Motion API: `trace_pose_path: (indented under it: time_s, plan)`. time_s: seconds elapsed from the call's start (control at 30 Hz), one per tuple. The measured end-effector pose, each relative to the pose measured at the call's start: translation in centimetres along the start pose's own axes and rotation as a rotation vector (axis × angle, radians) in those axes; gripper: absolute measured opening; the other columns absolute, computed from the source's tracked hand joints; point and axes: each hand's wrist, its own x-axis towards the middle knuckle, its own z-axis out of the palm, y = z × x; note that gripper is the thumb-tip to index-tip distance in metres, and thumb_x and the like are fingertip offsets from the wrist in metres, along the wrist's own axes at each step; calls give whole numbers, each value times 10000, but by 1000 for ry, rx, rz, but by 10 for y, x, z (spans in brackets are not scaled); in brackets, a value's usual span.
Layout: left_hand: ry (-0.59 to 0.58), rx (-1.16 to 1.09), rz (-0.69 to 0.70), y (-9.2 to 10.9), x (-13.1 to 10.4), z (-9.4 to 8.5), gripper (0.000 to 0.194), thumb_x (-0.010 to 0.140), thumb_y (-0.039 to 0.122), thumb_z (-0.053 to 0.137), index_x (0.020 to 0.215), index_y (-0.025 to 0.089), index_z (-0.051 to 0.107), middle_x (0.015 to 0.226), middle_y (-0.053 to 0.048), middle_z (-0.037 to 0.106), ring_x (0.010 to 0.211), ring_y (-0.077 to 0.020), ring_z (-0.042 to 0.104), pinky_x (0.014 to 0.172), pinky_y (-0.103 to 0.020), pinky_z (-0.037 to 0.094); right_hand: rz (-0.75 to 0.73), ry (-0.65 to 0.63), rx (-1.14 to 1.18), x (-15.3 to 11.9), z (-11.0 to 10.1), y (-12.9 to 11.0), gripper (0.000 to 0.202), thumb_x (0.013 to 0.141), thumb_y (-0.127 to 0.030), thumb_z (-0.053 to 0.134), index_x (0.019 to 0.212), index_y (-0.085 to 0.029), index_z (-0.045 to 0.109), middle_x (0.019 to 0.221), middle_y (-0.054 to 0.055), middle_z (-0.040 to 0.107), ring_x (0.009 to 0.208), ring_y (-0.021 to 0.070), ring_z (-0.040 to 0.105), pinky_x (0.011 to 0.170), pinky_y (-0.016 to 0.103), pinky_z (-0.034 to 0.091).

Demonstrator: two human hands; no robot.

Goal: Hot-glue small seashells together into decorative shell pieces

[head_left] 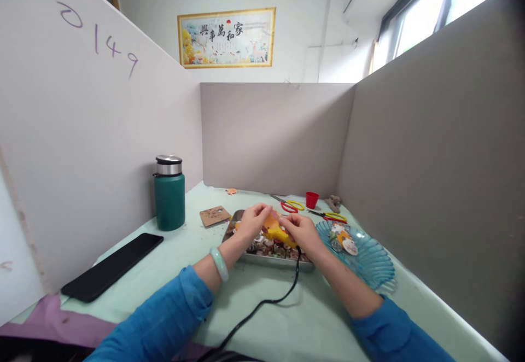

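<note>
From where I'm standing, the work is looking partway along: a small group of patterned pieces (343, 239) is lying on the blue plate (371, 266), perhaps done, while a mixed heap (266, 248) is filling the metal tray (273, 262), perhaps left to handle. One orange piece (270, 221) is being held above the tray. The left hand (256, 221) is pinching it, its grip clamped; the right hand (301, 233) is meeting its other side, though I cannot tell what that grip is closing on. Beneath, one yellow tool (279, 235) is trailing one black cord (262, 303).

Counting the counter (324, 323), I'm finding two pairs of scissors (290, 206), one red cup (312, 200), one green flask (169, 198), one black slab (115, 266), one brown card (214, 216) and, near the back, one stray orange scrap (231, 191). The plate's overlapping pieces are defying an exact count, as is the heap.
</note>
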Motion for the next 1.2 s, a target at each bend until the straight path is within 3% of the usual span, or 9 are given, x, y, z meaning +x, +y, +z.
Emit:
trace_pose_path:
  time_s: [0.5, 1.2]
  plan:
    - [-81, -291, -89, 3, -3, -3, 372, 686, 475, 632, 804, 128, 569, 705, -30, 568, 568, -101, 540, 467, -198, 451, -44, -49, 107, -4, 1, -5, 386, 748, -549, 510, 595, -197, 471, 437, -58, 413, 392, 93, 366, 407, 218, 291]
    - [-206, -515, -245, 1, 1, -7, 199, 677, 273, 652, 754, 133, 535, 690, -24, 576, 560, -109, 561, 502, -228, 466, -61, -35, 119, -4, -1, -4, 419, 758, -570, 489, 587, -188, 463, 497, -33, 447, 413, 93, 389, 401, 217, 308]
